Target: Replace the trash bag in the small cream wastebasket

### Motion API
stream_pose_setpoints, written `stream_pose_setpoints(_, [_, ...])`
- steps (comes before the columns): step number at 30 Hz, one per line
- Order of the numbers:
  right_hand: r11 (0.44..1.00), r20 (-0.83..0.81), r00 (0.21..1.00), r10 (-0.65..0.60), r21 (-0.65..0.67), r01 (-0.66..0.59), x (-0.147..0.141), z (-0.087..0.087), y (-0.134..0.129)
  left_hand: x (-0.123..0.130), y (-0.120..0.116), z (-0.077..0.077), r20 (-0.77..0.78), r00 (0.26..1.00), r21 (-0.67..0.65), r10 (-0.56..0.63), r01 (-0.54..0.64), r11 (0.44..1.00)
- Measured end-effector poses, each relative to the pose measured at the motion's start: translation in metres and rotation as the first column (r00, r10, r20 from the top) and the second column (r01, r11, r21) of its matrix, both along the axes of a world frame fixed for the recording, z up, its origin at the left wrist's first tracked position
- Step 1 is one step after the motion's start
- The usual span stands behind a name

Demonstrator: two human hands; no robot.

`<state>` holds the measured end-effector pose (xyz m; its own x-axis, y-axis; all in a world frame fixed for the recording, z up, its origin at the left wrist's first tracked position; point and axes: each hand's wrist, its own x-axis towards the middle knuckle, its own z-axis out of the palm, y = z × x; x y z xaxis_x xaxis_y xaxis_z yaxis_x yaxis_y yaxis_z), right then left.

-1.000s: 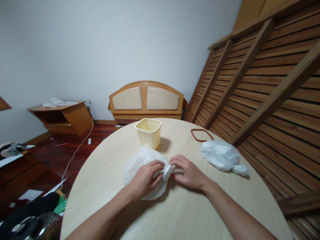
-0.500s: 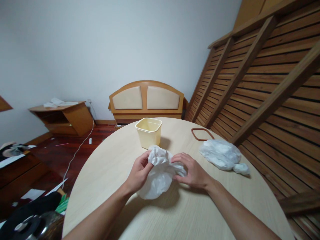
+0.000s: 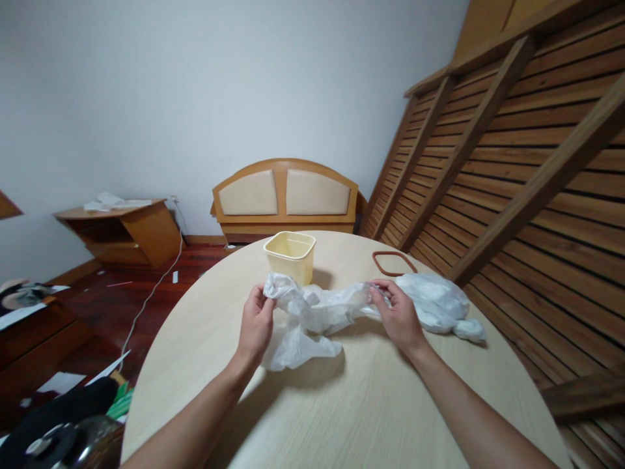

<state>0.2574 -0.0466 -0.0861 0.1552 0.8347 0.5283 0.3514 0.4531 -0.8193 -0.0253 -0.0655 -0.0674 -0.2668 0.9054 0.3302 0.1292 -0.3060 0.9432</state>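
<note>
A crumpled white plastic bag stretches between my two hands above the round table. My left hand pinches its upper left end, while my right hand grips the far right end. The bag's loose lower part hangs down toward the tabletop. Just behind it stands a pale yellow square bin, upright, its mouth facing up and its lower front partly covered by the bag.
Right of my right hand lies a bundle of white plastic bags. A brown rounded-square ring rests behind it. Slatted wooden panels lean along the right side. A pot lid is low at left.
My hands have moved apart, drawing the bunched bag out sideways. The right hand is now beside the bag bundle. The bin and ring stay in place.
</note>
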Motion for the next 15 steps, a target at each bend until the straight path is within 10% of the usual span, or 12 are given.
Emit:
stream_pose_setpoints(6, [0.996, -0.162, 0.984, -0.075, -0.054, 0.067, 0.006, -0.001, 0.007, -0.003, -0.001, 0.0, 0.058, 0.996, 0.017, 0.074, -0.075, 0.997])
stream_pose_setpoints(15, [0.997, -0.184, 0.982, 0.036, -0.067, -0.049, 0.001, 0.003, -0.001, -0.002, -0.017, 0.012, -0.453, 0.862, 0.349, 0.227, -0.063, 0.935])
